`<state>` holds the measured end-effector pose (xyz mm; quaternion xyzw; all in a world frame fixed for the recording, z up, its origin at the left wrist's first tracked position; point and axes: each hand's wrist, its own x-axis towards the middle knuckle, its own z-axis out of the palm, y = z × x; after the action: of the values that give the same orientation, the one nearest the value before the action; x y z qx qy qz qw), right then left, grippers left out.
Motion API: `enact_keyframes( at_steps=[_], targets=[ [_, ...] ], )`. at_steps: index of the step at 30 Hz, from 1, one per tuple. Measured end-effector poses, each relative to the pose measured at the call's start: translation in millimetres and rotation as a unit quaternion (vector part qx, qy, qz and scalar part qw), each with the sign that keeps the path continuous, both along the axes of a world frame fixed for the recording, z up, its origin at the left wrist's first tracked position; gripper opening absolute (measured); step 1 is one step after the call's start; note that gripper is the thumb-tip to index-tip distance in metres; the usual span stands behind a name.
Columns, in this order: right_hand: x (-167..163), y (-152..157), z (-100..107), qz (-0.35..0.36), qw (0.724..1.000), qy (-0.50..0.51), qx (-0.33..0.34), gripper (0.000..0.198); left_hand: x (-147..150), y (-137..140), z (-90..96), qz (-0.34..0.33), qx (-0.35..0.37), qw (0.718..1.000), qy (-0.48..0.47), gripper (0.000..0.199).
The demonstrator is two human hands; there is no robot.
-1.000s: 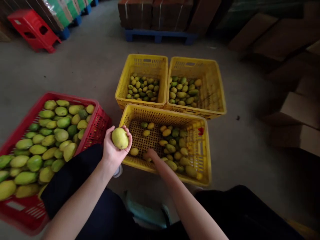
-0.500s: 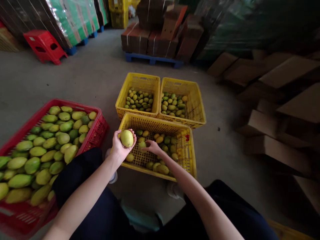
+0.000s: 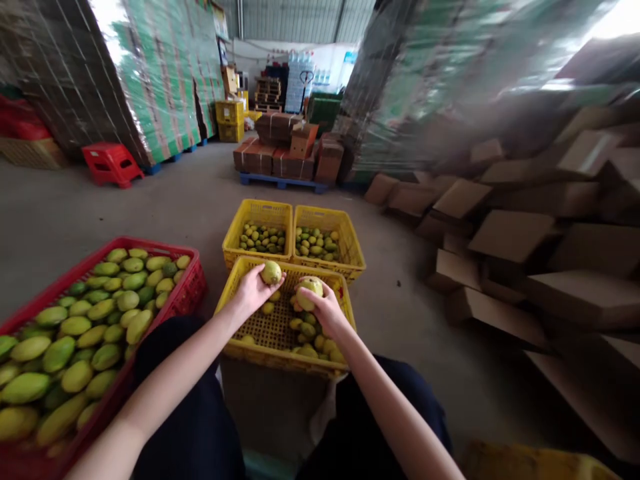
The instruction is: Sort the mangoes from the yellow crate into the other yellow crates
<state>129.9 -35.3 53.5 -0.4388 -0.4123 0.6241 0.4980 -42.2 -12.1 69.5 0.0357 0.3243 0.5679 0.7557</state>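
Observation:
My left hand [image 3: 253, 290] is closed around a yellow-green mango [image 3: 271, 272], held above the left part of the near yellow crate [image 3: 227, 303]. Over that crate's right part, my right hand [image 3: 326, 310] grips another mango [image 3: 309, 292], its thumb across the front of the fruit. Beneath the hands, several mangoes [image 3: 310, 333] lie mostly along the crate's right side, with a few at the left. Some of them are hidden behind my right hand.
A red crate [image 3: 193, 280] heaped with mangoes stands at my left. Two yellow crates [image 3: 230, 240] with mangoes adjoin the near crate's far side. Cardboard boxes [image 3: 510, 237] are piled at the right; a red stool [image 3: 113, 165] and a loaded blue pallet [image 3: 283, 182] stand farther back.
My right hand has lifted a mango out of the near crate. My left hand still holds its mango. The view has tilted up, showing more of the warehouse.

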Motion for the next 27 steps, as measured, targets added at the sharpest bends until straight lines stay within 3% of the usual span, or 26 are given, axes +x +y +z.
enact_keyframes(
  at_steps=[4, 9, 15, 18, 21, 24, 27],
  targets=[
    [0, 15, 7, -0.014, 0.997, -0.067, 0.041, 0.045, 8, 13, 0.4, -0.062, 0.047, 0.996, 0.041, 0.016],
    [-1, 38, -5, 0.0, 0.986, -0.118, 0.113, 0.045, 16, 27, -28.1, -0.075, 0.13, 0.982, 0.111, 0.029],
    [-1, 43, -23, -0.016, 0.993, -0.109, 0.052, 0.042, 26, 31, -49.7, -0.043, 0.134, 0.984, 0.105, 0.043],
    [-3, 44, -21, -0.037, 0.994, -0.09, 0.047, 0.043, 34, 35, -53.8, -0.008, 0.145, 0.979, 0.143, 0.047],
    [-3, 47, -17, -0.067, 0.995, -0.067, 0.04, 0.044, 35, 39, -56.1, 0.02, 0.168, 0.954, 0.249, 0.041],
    [0, 48, -14, -0.06, 0.994, -0.075, 0.059, 0.042, 26, 39, -50.6, -0.006, 0.215, 0.915, 0.342, 0.033],
    [4, 46, -12, -0.044, 0.986, -0.119, 0.105, 0.04, 16, 34, -37.2, -0.035, 0.248, 0.908, 0.336, 0.037]
  ],
)
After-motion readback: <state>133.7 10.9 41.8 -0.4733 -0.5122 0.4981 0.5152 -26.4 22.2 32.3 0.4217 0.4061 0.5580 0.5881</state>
